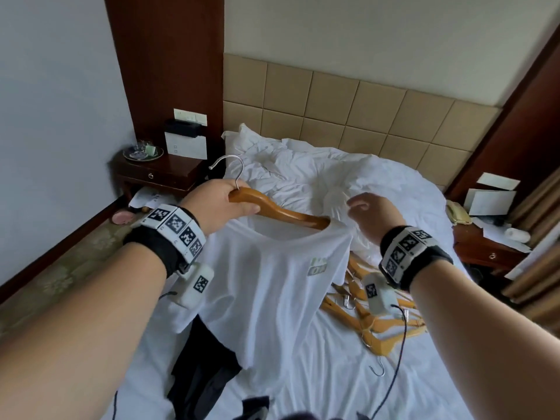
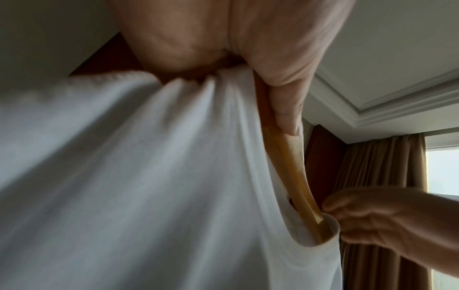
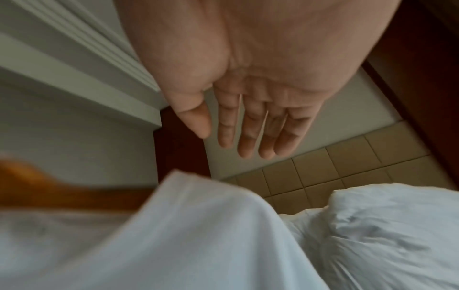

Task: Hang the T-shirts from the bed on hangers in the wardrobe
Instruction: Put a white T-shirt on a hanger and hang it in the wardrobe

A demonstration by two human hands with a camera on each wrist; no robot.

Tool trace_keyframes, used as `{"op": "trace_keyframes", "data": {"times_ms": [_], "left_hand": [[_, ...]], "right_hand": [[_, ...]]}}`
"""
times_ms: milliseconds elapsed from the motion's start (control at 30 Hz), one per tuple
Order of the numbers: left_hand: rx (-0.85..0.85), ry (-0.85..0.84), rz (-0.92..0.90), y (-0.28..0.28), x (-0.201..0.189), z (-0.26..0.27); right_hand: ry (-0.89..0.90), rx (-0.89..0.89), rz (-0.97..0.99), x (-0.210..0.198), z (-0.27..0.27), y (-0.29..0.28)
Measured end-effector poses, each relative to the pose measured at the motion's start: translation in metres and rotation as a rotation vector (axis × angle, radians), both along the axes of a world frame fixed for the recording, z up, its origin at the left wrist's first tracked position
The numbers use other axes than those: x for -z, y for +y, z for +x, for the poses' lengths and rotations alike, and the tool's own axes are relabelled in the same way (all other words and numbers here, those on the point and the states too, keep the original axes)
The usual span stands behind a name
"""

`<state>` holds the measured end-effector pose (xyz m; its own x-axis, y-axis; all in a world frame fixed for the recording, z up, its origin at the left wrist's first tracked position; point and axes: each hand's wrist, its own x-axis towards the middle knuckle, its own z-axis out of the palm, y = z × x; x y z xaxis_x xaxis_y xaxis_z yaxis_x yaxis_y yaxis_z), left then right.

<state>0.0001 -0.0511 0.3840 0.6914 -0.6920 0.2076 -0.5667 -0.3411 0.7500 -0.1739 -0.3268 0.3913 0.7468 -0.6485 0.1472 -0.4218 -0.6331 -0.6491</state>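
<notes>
Left hand (image 1: pixel 218 204) grips hanger (image 1: pixel 281 212) plus bunched shirt (image 1: pixel 272 283) collar, right hand (image 1: pixel 374 215) open beside far shoulder, holding nothing; unseated left shoulder could slip off.

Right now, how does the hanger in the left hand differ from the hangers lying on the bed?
The held hanger is lifted above the bed, gripped by the left hand; the spare hangers lie in a loose pile on the sheet. The held hanger carries a white T-shirt, one arm inside its collar; the spare hangers carry nothing. Both kinds are wooden with metal hooks.
</notes>
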Motion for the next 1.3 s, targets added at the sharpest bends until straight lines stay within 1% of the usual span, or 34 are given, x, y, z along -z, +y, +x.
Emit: {"op": "trace_keyframes", "data": {"times_ms": [100,200,333,467,567,600,667,700,767,833,900,967,1000,1067,1167,1300], "left_hand": [[0.028,-0.049,-0.048,-0.004,-0.034,0.0],[0.04,-0.097,-0.091,-0.008,-0.076,0.002],[0.043,-0.158,-0.19,-0.009,-0.13,0.008],[0.027,-0.229,-0.189,-0.01,-0.164,0.008],[0.065,-0.244,-0.154,-0.021,-0.172,0.0],[0.079,-0.25,-0.138,-0.024,-0.172,-0.002],[0.082,-0.262,-0.119,-0.027,-0.174,-0.007],[0.073,-0.264,-0.117,-0.027,-0.175,-0.01],[0.069,-0.265,-0.132,-0.027,-0.175,-0.011],[0.097,-0.236,-0.151,-0.026,-0.173,-0.012],[0.133,-0.2,-0.149,-0.03,-0.172,-0.015],[0.164,-0.188,-0.155,-0.036,-0.173,-0.022],[0.176,-0.188,-0.162,-0.039,-0.174,-0.025],[0.188,-0.187,-0.171,-0.045,-0.175,-0.03],[0.187,-0.17,-0.176,-0.047,-0.177,-0.033],[0.139,-0.263,-0.137,-0.036,-0.187,-0.026]], "right_hand": [[0.08,-0.08,0.022,-0.007,0.003,-0.003],[0.103,-0.137,-0.083,-0.036,0.007,0.0],[0.052,-0.118,-0.263,-0.092,0.005,0.0],[-0.024,-0.149,-0.36,-0.133,0.001,0.009],[-0.098,-0.245,-0.462,-0.155,0.009,0.034],[-0.13,-0.294,-0.455,-0.162,0.012,0.042],[-0.182,-0.381,-0.341,-0.177,0.014,0.054],[-0.218,-0.393,-0.289,-0.182,0.014,0.054],[-0.269,-0.345,-0.275,-0.187,0.012,0.047],[-0.212,-0.318,-0.285,-0.188,0.009,0.045],[-0.079,-0.379,-0.26,-0.186,0.01,0.053],[0.058,-0.43,-0.312,-0.182,0.013,0.067],[0.09,-0.42,-0.358,-0.181,0.015,0.073],[0.069,-0.362,-0.41,-0.177,0.02,0.078],[0.012,-0.338,-0.4,-0.175,0.022,0.076],[-0.133,-0.325,-0.372,-0.18,0.014,0.07]]}}
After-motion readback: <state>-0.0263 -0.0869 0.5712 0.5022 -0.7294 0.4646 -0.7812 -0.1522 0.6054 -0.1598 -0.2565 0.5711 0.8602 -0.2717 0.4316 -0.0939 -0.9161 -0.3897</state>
